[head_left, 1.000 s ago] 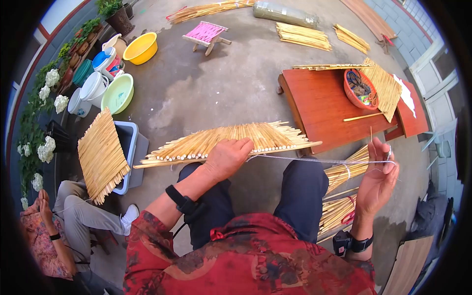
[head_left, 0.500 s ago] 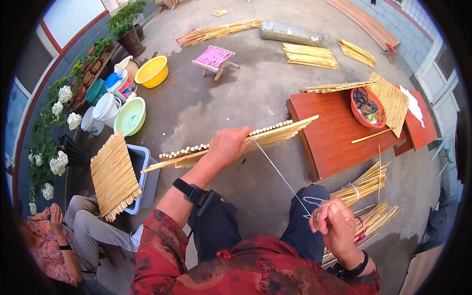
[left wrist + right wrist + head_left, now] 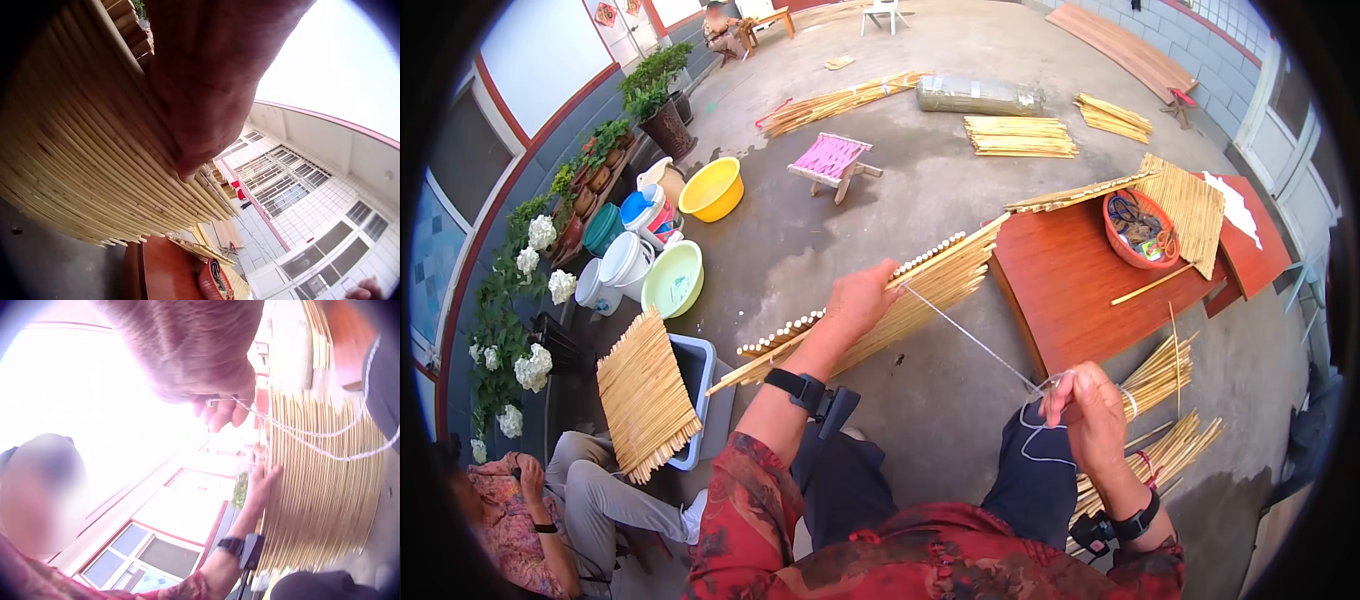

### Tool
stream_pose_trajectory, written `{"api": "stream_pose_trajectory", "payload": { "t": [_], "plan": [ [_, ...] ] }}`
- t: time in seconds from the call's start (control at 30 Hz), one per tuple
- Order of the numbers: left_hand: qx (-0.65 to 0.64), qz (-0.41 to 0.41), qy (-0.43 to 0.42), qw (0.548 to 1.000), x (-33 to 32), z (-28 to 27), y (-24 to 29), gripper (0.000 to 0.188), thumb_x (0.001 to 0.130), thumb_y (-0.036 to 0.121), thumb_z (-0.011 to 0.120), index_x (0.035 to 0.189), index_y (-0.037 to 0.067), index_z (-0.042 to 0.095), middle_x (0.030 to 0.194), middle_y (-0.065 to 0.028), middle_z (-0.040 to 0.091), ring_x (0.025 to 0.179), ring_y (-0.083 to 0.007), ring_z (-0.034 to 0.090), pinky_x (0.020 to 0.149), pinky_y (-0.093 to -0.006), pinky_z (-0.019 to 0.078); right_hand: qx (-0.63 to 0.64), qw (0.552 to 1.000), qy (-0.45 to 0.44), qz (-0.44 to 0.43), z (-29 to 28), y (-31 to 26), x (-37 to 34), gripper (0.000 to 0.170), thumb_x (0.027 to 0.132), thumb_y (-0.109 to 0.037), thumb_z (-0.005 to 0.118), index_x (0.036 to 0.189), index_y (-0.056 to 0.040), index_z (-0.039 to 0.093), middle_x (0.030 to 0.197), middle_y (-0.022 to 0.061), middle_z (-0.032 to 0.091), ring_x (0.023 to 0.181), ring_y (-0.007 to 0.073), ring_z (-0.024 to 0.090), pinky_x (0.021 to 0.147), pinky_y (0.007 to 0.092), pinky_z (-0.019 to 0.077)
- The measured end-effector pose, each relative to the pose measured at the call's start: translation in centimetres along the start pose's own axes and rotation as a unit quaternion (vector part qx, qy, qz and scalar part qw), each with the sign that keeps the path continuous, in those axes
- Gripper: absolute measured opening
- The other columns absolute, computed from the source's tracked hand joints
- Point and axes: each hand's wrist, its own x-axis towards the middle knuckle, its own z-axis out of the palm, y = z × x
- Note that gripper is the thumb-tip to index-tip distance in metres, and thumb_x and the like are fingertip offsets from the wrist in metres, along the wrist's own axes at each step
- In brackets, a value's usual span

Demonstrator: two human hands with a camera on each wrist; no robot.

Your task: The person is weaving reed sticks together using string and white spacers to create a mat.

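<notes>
Mat (image 3: 905,318), 12 o'clock before us: likely light, stiff along stalks (image 3: 325,500), brittle-tipped. We'd hold upper edge; left hand (image 3: 862,302) grips there. Right hand (image 3: 1092,405), mat's 4 o'clock, pinches cord (image 3: 971,335).

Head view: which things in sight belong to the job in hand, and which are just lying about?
Part of the job:
- stick mat, gripped by the left hand
- white string, running from the mat to the right hand
- stick bundles, probably spare material

Just lying about, it seems:
- yellow basin
- green basin
- pink stool
</notes>
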Motion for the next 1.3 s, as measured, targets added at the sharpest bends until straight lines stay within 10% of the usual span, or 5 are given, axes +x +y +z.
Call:
{"api": "stream_pose_trajectory", "payload": {
  "t": [0.13,0.2,0.5,0.73,1.3],
  "plan": [
    [-0.025,-0.006,-0.037,0.999,0.7,-0.9,-2.0,0.039,0.084,0.024,0.064,0.121,0.014,0.054,0.095,-0.02,0.066,0.092,-0.0376,0.062,0.078,-0.0447,0.0481,-0.323,0.945,-0.017,0.038,-5.3,-0.2,5.5,0.031,0.1,-0.027,0.042,0.093,0.0,0.056,0.087,0.0095,0.064,0.08,0.0171,0.06,0.072,0.0338,0.0469],
    [0.001,-0.008,-0.047,0.999,0.8,-1.4,-2.1,0.039,0.084,0.023,0.064,0.121,0.014,0.054,0.096,-0.02,0.066,0.093,-0.0376,0.061,0.079,-0.0448,0.0478,-0.679,0.729,0.012,-0.093,-9.7,1.3,7.6,0.029,0.098,-0.028,0.046,0.097,-0.0001,0.056,0.084,0.0071,0.063,0.076,0.0174,0.06,0.064,0.0353,0.0466],
    [-0.031,-0.047,0.017,0.998,1.4,-2.8,-3.7,0.042,0.081,0.02,0.065,0.122,0.011,0.055,0.099,-0.0188,0.066,0.095,-0.0368,0.062,0.083,-0.0434,0.0474,-0.192,0.963,-0.006,0.186,-4.5,-2.8,12.1,0.017,0.092,-0.008,0.051,0.108,-0.0014,0.053,0.084,0.0053,0.06,0.061,0.0086,0.052,0.05,0.0252,0.0424],
    [-0.187,-0.058,0.067,0.978,0.7,-3.9,-6.5,0.044,0.078,0.011,0.07,0.12,0.007,0.058,0.096,-0.0157,0.068,0.09,-0.0275,0.065,0.083,-0.0339,0.0477,-0.027,0.937,-0.228,0.265,6.7,3.2,13.3,0.022,0.095,-0.009,0.047,0.113,0.003,0.055,0.088,0.0083,0.059,0.061,0.0092,0.057,0.049,0.0233,0.0488],
    [-0.409,-0.172,0.049,0.895,-3.2,-3.9,-6.4,0.039,0.085,-0.001,0.063,0.123,0.0,0.056,0.105,-0.0037,0.066,0.093,-0.0095,0.06,0.083,-0.0255,0.0481,-0.259,0.942,-0.149,-0.155,15.5,11.0,15.6,0.014,0.091,-0.016,0.057,0.096,-0.0042,0.063,0.079,0.0102,0.066,0.07,0.0268,0.065,0.065,0.0348,0.0517]
  ]
}}
